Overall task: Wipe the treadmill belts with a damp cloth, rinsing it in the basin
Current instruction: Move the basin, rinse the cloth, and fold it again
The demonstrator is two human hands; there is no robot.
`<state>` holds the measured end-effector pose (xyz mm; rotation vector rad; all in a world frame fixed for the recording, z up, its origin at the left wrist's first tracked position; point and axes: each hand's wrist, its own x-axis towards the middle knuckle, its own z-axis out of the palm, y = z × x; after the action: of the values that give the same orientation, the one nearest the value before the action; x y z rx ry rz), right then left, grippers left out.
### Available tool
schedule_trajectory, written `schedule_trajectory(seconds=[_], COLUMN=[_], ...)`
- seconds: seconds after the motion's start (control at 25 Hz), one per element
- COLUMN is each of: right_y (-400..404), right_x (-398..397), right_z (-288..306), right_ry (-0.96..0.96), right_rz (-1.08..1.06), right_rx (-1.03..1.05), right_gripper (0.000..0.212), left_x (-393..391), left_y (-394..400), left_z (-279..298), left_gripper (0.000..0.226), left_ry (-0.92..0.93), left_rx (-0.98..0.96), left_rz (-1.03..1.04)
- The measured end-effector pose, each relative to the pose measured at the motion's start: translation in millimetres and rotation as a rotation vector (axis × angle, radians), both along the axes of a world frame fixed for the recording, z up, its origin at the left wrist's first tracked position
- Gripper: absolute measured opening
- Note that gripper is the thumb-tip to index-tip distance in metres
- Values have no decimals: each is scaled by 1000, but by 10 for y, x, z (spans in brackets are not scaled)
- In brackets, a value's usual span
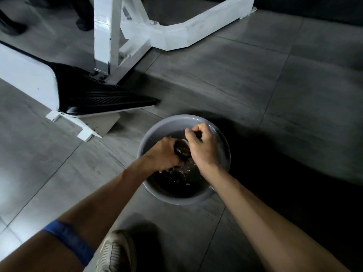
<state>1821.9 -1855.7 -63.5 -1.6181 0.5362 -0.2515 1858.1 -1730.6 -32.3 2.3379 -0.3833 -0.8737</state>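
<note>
Over the basin, a single round grey bowl on the tiled floor, we hold one dark wet cloth twisted between our two hands. Dark water with droplets and splashes fills the basin's bottom. Our left hand is curled round the cloth's near-left end and our right hand is fisted round its far-right end, so the cloth's long axis runs roughly left to right, tilted away from us. Beyond the basin to the left we see one treadmill with its ribbed black belt. Nearer us than the basin, one pale shoe shows.
</note>
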Motion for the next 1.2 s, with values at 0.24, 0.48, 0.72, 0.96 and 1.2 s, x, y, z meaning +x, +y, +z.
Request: schedule_trajectory(seconds=[0.24,0.48,0.72,0.96,1.2], right_y=[-40,-167,-364,-408,-295], right_x=[26,-22,-196,27,-43], right_z=[29,-48,21,198,222], right_ry=[-225,456,396,486,157], right_rz=[172,191,819,877,792], right_rx=[414,955,883,-262,-1021], right_gripper=[40,31,63,29,27], left_x=[36,176,329,220,206], left_y=[97,104,123,0,-79], left_z=[111,84,116,105,49], left_gripper=[26,42,30,19,18], left_ry=[302,-415,-1031,-665,-205], left_rx=[-247,-240,-78,160,186], left_rz=[129,-487,-841,-590,-223])
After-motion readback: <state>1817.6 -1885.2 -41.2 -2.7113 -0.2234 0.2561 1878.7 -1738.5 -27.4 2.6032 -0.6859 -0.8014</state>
